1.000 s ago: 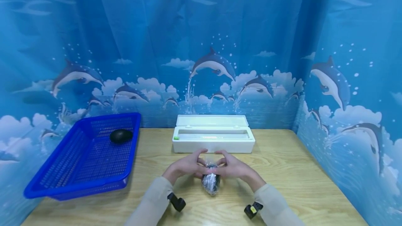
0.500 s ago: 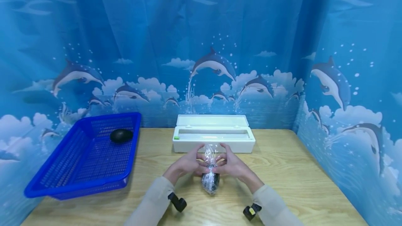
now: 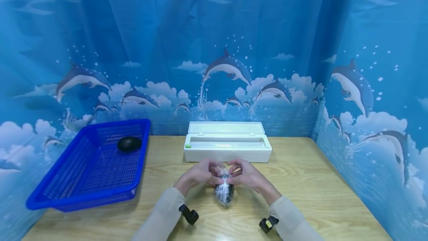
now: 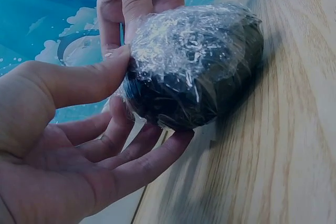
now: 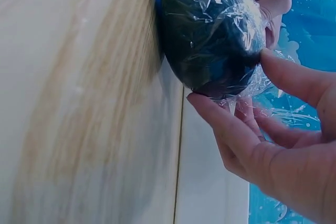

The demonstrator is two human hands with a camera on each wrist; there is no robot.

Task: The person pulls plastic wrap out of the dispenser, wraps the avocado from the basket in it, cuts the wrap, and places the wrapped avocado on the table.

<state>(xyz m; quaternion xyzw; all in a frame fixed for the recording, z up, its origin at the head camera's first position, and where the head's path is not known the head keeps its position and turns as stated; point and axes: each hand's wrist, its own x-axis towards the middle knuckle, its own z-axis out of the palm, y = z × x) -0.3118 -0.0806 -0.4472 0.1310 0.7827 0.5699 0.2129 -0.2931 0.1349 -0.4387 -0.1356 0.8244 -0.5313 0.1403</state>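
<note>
A dark, egg-shaped fruit like an avocado (image 3: 224, 195), wound in clear plastic wrap (image 4: 181, 40), sits low over the table at front centre. My left hand (image 3: 203, 174) pinches its far end from the left, thumb on top and fingers below. From the right, my right hand (image 3: 245, 176) holds the same end between thumb and fingers. Loose film (image 5: 265, 80) bunches between both hands. A second dark oval fruit (image 3: 129, 144) lies unwrapped in the blue basket (image 3: 133, 189). Just beyond my fingers stands a white plastic-wrap dispenser box (image 3: 227, 155), its lid raised.
The basket takes up the left side of the wooden table (image 3: 301, 181). A green slider (image 3: 188, 146) is at the box's left end. Behind and to the right hangs a blue dolphin-print curtain (image 3: 160, 47).
Half a second ago the loose film stood up between my spread index fingers. Now those fingers have come down and the film is gathered lower against the fruit. Basket and box stay put.
</note>
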